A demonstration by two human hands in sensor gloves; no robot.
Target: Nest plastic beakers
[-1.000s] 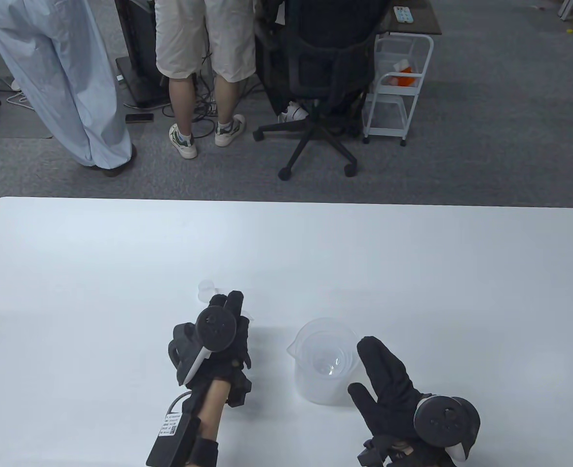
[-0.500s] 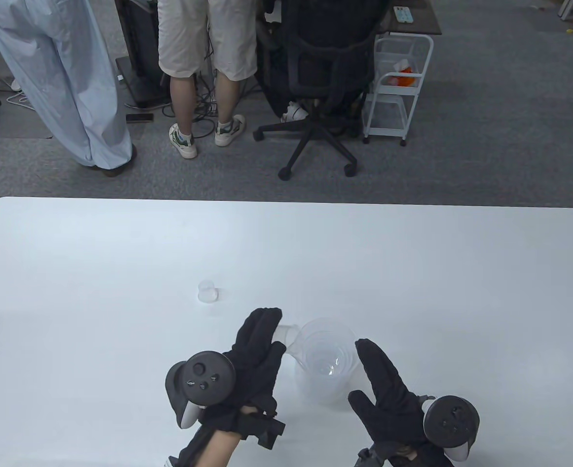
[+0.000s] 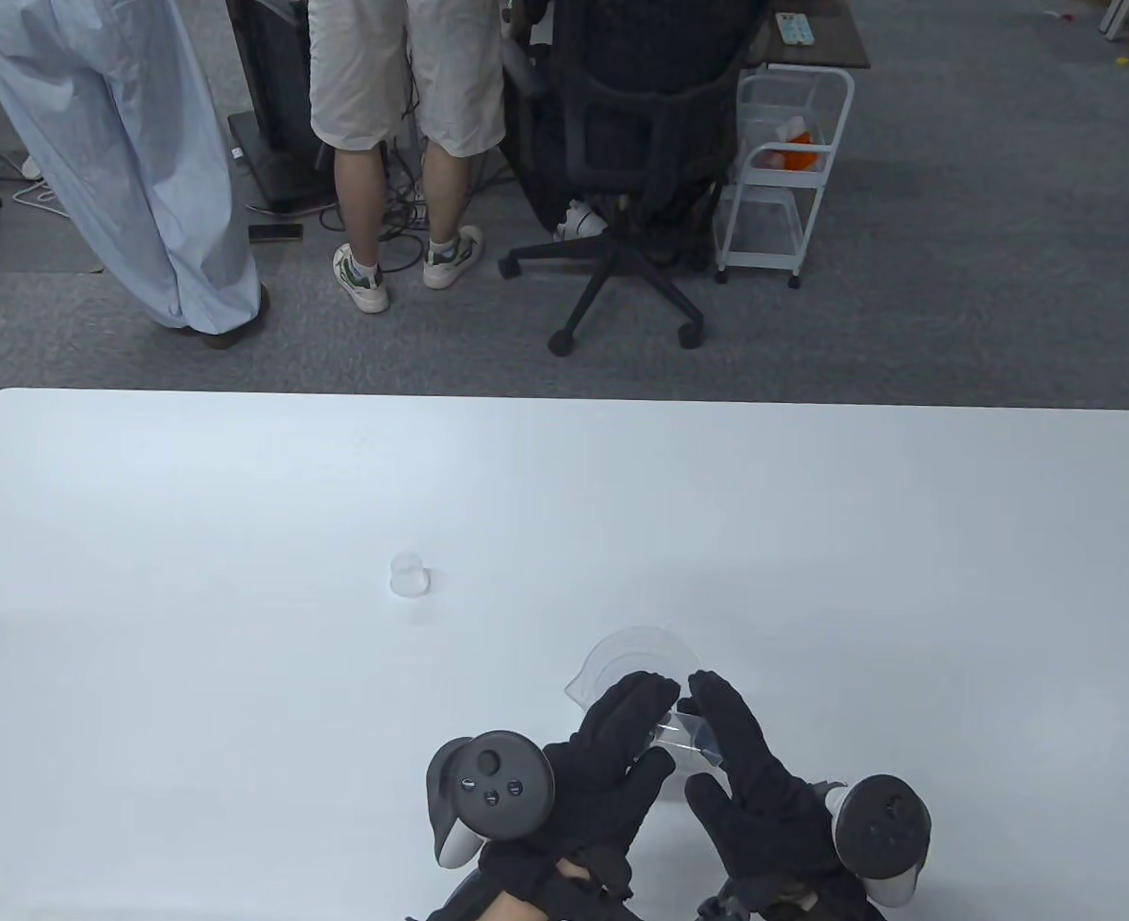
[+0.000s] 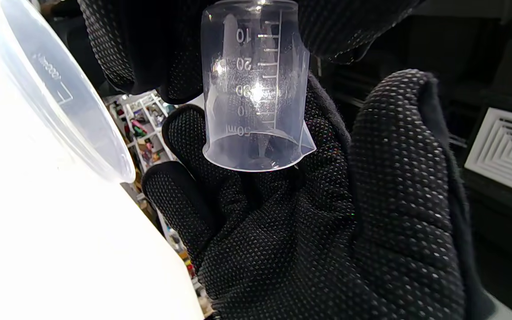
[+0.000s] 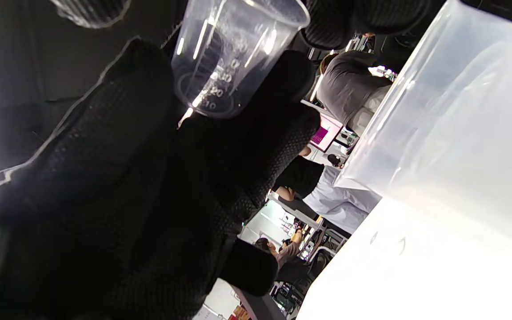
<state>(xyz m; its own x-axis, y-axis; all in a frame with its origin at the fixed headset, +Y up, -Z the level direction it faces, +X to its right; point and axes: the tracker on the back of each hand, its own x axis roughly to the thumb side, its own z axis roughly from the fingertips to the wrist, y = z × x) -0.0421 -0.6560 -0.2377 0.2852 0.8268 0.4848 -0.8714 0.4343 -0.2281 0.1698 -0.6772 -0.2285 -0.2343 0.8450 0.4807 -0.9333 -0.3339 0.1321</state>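
A large clear beaker (image 3: 636, 652) stands on the white table (image 3: 813, 537) with smaller beakers nested inside. My left hand (image 3: 655, 720) holds a small clear 50 ml beaker (image 3: 689, 734) on its side just above the large beaker's near rim. In the left wrist view its fingers (image 4: 140, 53) grip the base end of the small beaker (image 4: 256, 89). My right hand (image 3: 732, 739) is spread flat, its fingers against the beaker's rim end. A tiny beaker (image 3: 409, 574) stands alone further left.
The large beaker's wall fills the right side of the right wrist view (image 5: 451, 115). Beyond the table's far edge are an office chair (image 3: 636, 144), a white cart (image 3: 785, 163) and two standing people.
My left hand picked up the small beaker and carried it right, over the large beaker. It now meets my right hand, which has hardly moved.
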